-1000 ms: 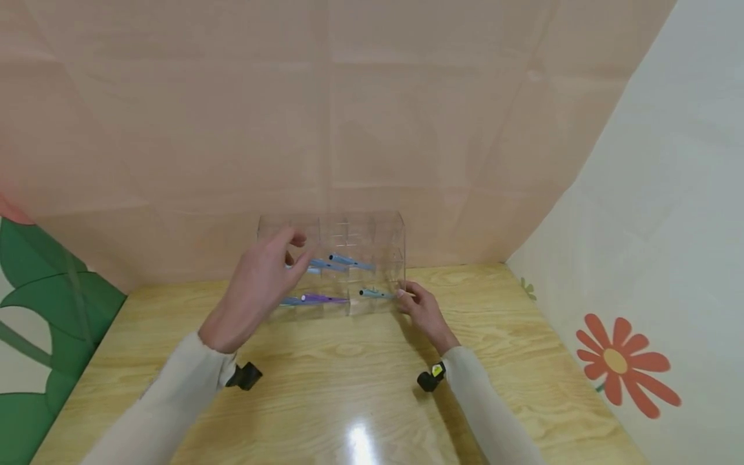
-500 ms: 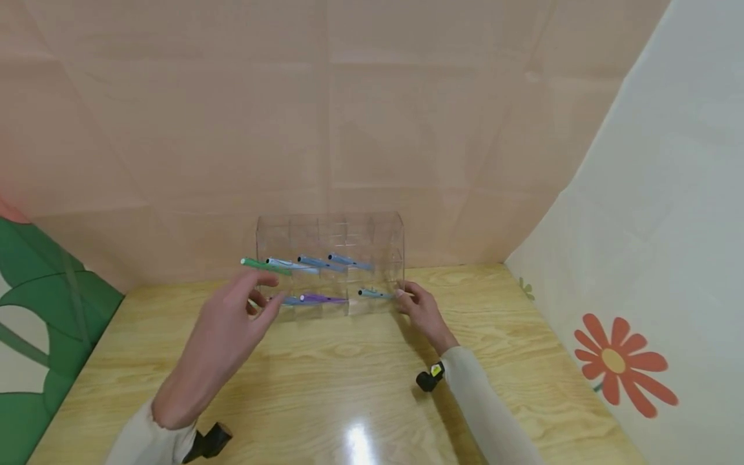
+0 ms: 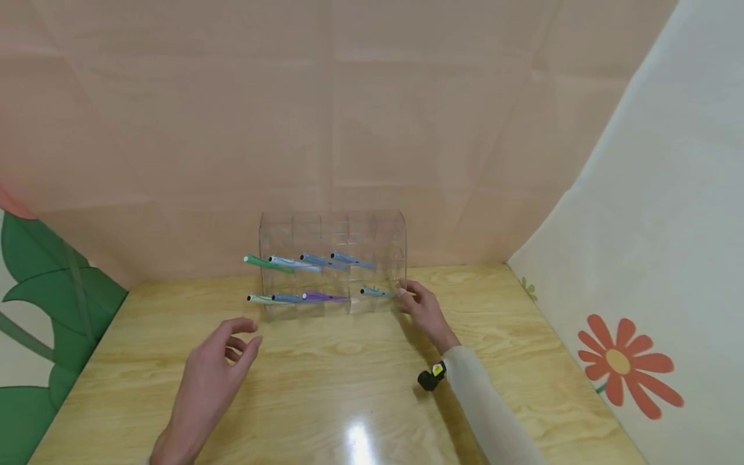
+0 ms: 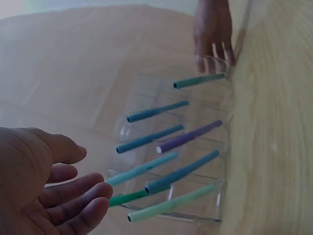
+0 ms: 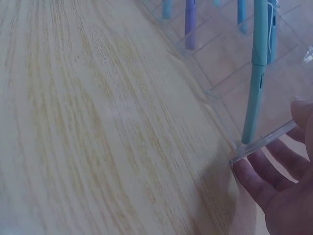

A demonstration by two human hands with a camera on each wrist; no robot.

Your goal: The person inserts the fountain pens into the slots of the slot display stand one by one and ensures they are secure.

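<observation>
A clear plastic pen rack point(image 3: 363, 226) with small compartments stands at the back of the table, with several pens lying in its cells. Its upper row has a green pen point(image 3: 267, 263), a light blue pen point(image 3: 295, 263) and two blue ones. Lower down are a pale green pen point(image 4: 171, 203), a blue one, a purple pen point(image 3: 324, 298) and, at the right, a teal pen point(image 5: 255, 83). My right hand point(image 3: 425, 312) holds the rack's right side wall between thumb and fingers. Loosely bent and holding nothing, my left hand point(image 3: 214, 371) hovers in front of the rack's left end.
The wood-grain table point(image 3: 325, 381) extends in front of the rack. Close behind it hangs a pinkish-brown sheet point(image 3: 372, 129). A pale wall with a red flower point(image 3: 624, 361) rises at the right, and green leaf shapes point(image 3: 52, 284) show at the left.
My left hand has drawn back from the rack, down and to the left, uncovering the pens at the left end. My right hand has stayed at the rack's right side.
</observation>
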